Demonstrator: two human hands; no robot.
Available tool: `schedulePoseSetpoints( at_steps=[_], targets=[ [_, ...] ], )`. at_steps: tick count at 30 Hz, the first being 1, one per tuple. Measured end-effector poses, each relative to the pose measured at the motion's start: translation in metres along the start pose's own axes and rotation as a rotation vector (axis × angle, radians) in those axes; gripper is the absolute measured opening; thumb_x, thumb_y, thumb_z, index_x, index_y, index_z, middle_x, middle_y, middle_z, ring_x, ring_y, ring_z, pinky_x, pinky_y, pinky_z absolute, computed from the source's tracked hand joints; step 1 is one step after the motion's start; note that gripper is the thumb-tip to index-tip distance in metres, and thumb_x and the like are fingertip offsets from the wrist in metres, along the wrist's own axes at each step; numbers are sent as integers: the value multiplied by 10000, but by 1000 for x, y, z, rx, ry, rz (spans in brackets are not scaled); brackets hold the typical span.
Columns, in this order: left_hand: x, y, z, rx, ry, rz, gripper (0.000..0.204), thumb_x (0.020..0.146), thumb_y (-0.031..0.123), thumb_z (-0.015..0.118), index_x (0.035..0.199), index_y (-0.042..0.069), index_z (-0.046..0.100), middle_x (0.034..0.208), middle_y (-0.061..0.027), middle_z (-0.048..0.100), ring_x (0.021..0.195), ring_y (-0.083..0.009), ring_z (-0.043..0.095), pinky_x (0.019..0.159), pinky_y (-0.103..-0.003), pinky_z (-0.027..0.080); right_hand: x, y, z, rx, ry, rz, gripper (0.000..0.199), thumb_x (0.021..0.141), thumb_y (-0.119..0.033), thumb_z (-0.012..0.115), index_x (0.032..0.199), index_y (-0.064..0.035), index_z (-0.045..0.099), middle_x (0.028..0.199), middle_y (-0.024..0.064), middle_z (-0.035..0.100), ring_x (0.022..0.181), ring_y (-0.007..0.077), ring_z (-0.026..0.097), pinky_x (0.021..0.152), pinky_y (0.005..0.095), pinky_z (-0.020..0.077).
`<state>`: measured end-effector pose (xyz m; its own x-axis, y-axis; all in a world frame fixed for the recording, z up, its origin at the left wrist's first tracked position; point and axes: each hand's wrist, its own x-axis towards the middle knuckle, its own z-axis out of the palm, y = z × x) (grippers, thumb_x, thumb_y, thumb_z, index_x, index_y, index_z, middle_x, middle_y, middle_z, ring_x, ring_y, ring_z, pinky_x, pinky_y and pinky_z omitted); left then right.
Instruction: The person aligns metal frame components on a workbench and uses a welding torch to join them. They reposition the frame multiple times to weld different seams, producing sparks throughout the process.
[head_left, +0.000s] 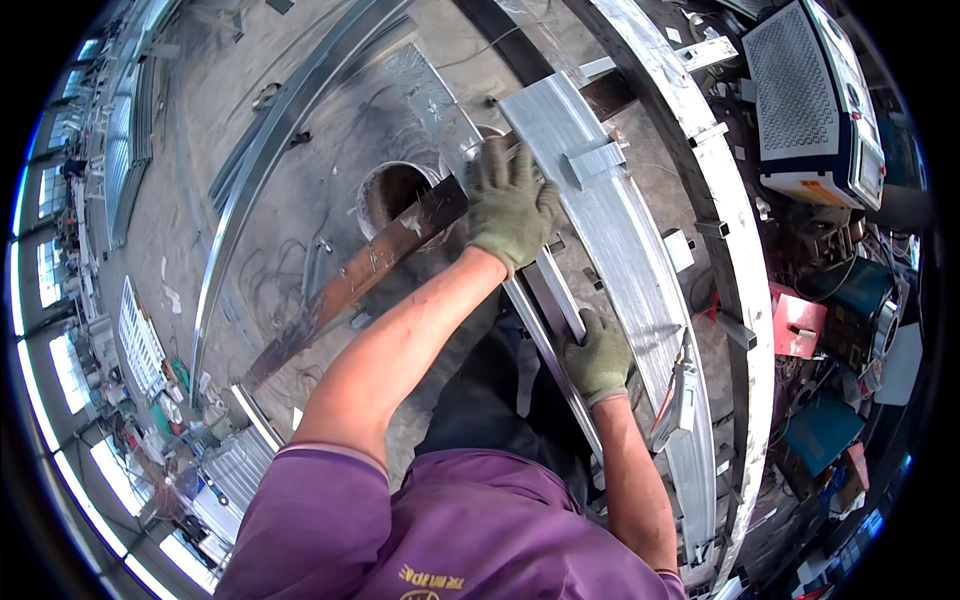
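My left hand (508,205), in a grey-green work glove, lies with its fingers stretched and spread over the upper end of a long galvanized steel channel (562,295). My right hand (597,358), gloved alike, is nearer my body, closed round the side of that channel; its fingertips are partly hidden. The channel slants down toward my legs. Just right of it lies a wide galvanized steel beam (632,250), with a short metal piece (596,163) across it. Beneath my left hand a rusty steel bar (370,262) runs off to the left.
An open round pipe (392,190) stands under the rusty bar. On the wide beam sits a small grey device (684,398) with a red cable. A long pale steel beam (735,270) curves past at right, near a white machine (800,85) and a red box (797,322).
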<state>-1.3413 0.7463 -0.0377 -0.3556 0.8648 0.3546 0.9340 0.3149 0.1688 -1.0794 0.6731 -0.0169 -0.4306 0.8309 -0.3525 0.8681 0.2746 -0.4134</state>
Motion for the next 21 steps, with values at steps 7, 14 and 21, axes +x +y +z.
schedulePoseSetpoints(
  at_steps=[7, 14, 21],
  targets=[
    [5, 2, 0, -339, -119, 39, 389, 1098, 330, 631, 1361, 48, 678, 1418, -227, 656, 1385, -428, 597, 1213, -581, 432, -2, -3, -4, 83, -123, 138, 483, 917, -442, 831, 1258, -104, 778, 1273, 227, 770, 1161, 472, 743, 966, 587, 593],
    [-26, -64, -66, -865, -378, -465, 323, 1152, 204, 675, 1351, -40, 745, 1195, -133, 809, 1107, -188, 733, 1000, -352, 584, -2, 0, -8, 19, -106, 118, 526, 932, -470, 816, 1337, -136, 778, 1278, 205, 776, 1172, 458, 747, 962, 578, 604],
    [-101, -20, -73, -940, -408, -465, 536, 1055, 252, 822, 1474, -46, 671, 1447, -226, 736, 1361, -342, 700, 1168, -442, 541, -5, -3, -11, 57, -97, 118, 486, 928, -400, 828, 1332, -137, 770, 1275, 199, 780, 1168, 465, 742, 968, 584, 595]
  ],
)
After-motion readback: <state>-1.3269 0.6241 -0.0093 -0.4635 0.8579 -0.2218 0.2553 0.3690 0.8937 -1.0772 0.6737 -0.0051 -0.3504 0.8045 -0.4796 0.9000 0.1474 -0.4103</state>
